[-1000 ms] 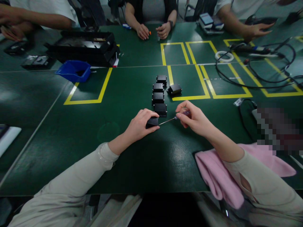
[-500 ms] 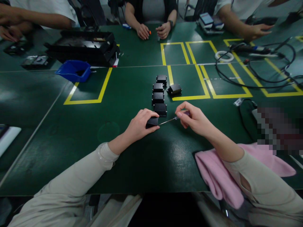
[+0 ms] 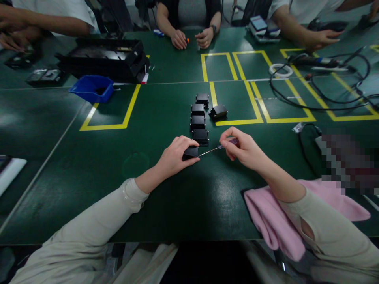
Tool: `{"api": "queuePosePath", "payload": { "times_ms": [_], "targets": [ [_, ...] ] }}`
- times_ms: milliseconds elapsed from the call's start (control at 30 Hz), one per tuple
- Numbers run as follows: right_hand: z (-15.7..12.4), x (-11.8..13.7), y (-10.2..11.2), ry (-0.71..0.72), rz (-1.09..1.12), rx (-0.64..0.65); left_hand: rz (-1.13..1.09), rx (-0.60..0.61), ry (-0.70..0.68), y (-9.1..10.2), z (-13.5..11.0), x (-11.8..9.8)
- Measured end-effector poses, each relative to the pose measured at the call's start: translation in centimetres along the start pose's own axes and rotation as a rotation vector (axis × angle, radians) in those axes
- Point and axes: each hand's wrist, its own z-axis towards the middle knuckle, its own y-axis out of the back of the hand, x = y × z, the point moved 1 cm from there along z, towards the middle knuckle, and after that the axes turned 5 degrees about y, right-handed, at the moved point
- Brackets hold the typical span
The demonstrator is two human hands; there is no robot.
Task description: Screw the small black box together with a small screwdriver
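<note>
Left hand [image 3: 177, 153] pinching small black box-shaped case [image 3: 191, 152] at near end of row of similar black cases [image 3: 197, 122], right hand [image 3: 242, 146] gripping slanted, purplish-handled, metal-shafted screwdriver [image 3: 219, 147], whose tip could skid into left thumb [image 3: 193, 161] if case twists.

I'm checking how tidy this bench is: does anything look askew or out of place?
One black block sits angled, right of the line of four others, overlapping a yellow tape outline. The four are roughly aligned, so it stands out. I see nothing spilled.
</note>
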Motion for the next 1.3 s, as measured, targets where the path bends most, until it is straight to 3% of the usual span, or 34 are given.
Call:
{"api": "queuePosePath", "payload": {
  "times_ms": [1300],
  "targets": [
    [-0.12, 0.11, 0.04, -0.007, -0.003, 0.019, -0.006, 0.002, 0.008, 0.01, 0.02, -0.02]
  ]
}}
